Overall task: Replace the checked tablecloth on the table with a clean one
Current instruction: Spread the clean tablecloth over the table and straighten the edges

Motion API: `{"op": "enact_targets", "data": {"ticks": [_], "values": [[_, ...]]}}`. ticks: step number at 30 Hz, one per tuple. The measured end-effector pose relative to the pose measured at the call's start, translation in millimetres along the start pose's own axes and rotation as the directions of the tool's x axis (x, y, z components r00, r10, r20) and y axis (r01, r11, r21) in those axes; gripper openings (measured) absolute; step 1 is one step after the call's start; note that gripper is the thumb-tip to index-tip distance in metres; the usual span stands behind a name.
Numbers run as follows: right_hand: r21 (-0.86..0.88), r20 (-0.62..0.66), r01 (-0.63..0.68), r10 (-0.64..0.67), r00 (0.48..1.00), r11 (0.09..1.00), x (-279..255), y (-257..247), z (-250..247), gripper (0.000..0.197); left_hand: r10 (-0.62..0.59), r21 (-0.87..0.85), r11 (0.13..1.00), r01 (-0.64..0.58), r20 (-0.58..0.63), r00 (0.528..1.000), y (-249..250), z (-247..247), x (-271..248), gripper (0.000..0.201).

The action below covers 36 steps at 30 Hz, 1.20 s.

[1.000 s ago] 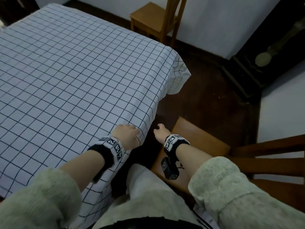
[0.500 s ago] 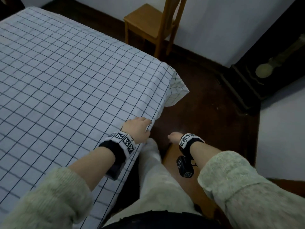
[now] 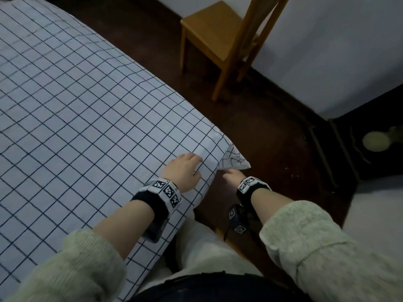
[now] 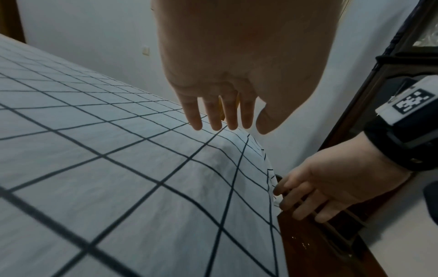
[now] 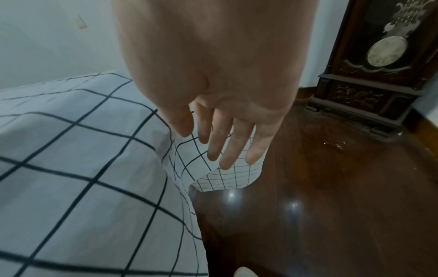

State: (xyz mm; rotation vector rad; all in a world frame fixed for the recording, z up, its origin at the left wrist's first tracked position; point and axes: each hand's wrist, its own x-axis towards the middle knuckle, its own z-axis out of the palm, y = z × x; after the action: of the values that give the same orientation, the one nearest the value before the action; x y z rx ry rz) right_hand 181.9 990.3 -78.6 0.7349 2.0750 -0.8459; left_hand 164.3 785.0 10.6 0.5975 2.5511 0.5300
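Note:
A white tablecloth (image 3: 87, 118) with a dark grid covers the table and hangs over its edges. My left hand (image 3: 185, 168) lies with straight fingers on top of the cloth, just short of the table's near right corner; in the left wrist view the fingertips (image 4: 213, 125) are at the cloth's surface. My right hand (image 3: 231, 176) is beside the table edge, under the hanging corner flap (image 3: 234, 161). Its fingers (image 5: 227, 150) are straight and spread against the hanging cloth, gripping nothing. The same right hand (image 4: 320, 189) shows at the cloth's edge in the left wrist view.
A wooden chair (image 3: 218, 38) stands against the white wall beyond the table corner. A dark carved pendulum clock (image 5: 384, 56) stands on the right. Glossy dark wood floor (image 3: 261, 131) lies between table, chair and clock.
Both hands have slid along the table's edge toward its right corner. The right hand has come up from over a chair seat to the hanging corner flap.

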Motion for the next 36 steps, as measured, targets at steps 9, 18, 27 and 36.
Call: {"op": "enact_targets", "data": {"ticks": [9, 18, 27, 36], "values": [[0.008, 0.012, -0.049, 0.049, 0.999, 0.999, -8.9, -3.4, -12.9, 0.055, -0.053, 0.037, 0.998, 0.048, 0.137, 0.989, -10.8, -11.7, 5.7, 0.041], [0.07, -0.061, 0.02, -0.015, 0.998, 0.997, -32.8, -26.4, -14.3, 0.058, -0.028, 0.022, 0.999, 0.025, 0.166, 0.986, -21.6, -16.2, -8.7, 0.042], [-0.234, -0.385, 0.177, -0.258, 0.886, 0.956, -21.9, -56.5, -42.9, 0.069, -0.026, -0.045, 0.999, 0.026, 0.005, 1.0, -10.7, -7.6, 6.4, 0.04], [-0.4, 0.122, 0.554, -0.557, 0.822, 0.73, 37.2, -66.5, -82.6, 0.069, -0.14, -0.063, 0.99, 0.128, -0.237, 0.961, 24.4, -0.9, 79.1, 0.035]]}}
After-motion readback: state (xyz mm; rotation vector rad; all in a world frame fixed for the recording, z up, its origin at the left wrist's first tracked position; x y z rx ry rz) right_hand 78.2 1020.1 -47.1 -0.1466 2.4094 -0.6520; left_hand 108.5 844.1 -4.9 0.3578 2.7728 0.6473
